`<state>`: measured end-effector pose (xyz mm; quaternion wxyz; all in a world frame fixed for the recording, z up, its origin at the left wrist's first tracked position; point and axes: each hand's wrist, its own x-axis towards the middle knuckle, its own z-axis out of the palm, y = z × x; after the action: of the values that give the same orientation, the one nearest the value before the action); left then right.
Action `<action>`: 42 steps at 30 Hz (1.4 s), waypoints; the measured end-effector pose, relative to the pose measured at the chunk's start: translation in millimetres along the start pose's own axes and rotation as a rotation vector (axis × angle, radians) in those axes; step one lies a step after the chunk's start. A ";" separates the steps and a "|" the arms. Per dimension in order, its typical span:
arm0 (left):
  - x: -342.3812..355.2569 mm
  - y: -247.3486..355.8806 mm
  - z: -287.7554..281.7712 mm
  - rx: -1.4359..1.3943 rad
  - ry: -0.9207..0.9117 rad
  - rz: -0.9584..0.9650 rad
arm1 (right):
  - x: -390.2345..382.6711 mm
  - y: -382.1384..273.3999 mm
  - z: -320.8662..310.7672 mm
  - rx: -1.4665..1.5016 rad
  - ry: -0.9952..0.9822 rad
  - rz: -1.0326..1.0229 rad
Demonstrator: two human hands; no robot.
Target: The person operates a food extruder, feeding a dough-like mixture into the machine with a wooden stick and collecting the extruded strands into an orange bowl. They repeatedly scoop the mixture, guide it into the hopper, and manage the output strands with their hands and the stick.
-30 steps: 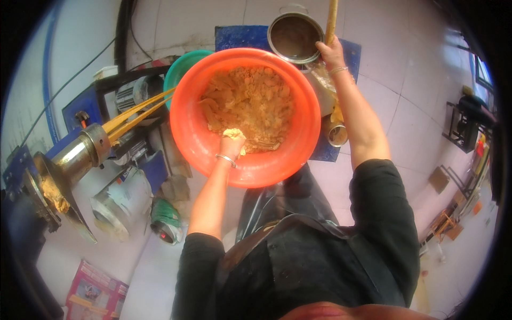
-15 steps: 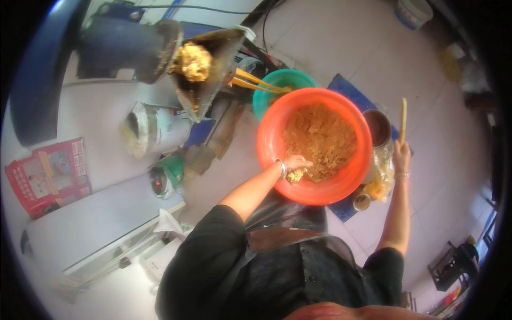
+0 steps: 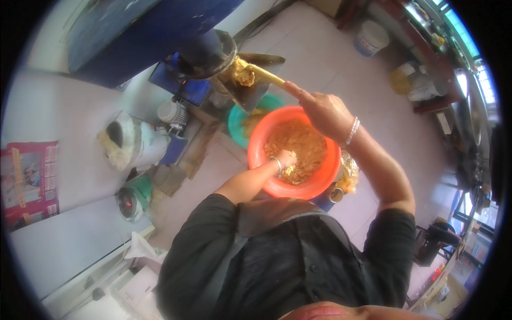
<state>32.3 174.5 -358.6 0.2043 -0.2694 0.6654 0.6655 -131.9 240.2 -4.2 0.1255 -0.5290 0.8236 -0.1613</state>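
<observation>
right: my right hand [image 3: 329, 114] grips a pale stick [image 3: 269, 76], tip at the yellow lump [image 3: 244, 72] in the metal hopper [image 3: 271, 62] | left: my left hand [image 3: 287, 158] is closed around yellow dough [image 3: 288, 171], inside the orange basin [image 3: 296, 191] of brown crumbly mix [image 3: 310, 145]

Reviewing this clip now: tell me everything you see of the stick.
The stick is straight, slim and pale yellow-tan, wooden by its look. The right hand grips it, a finger stretched along it, hiding its near end. It slants up and leftward in the view, its far end at the yellowish lump in the dark hopper; whether it presses in is unclear.
</observation>
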 end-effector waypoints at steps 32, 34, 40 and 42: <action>-7.6 48.9 -12.3 0.024 -0.348 -0.015 | 23.0 -34.4 22.9 0.367 0.154 -0.025; -6.3 53.7 -3.3 -0.111 -0.301 -0.183 | 30.1 -37.2 25.5 0.169 0.025 0.124; 8.3 30.5 0.9 0.056 -0.287 0.053 | 55.6 -63.8 19.0 -0.092 -0.116 0.133; 21.1 17.7 -0.4 0.316 -0.316 0.245 | 58.9 -64.4 19.1 -0.113 -0.114 0.090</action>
<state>4.9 171.8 -358.2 0.2632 -0.0442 0.7485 0.6071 -95.3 158.9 1.8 0.1492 -0.5061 0.8458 -0.0785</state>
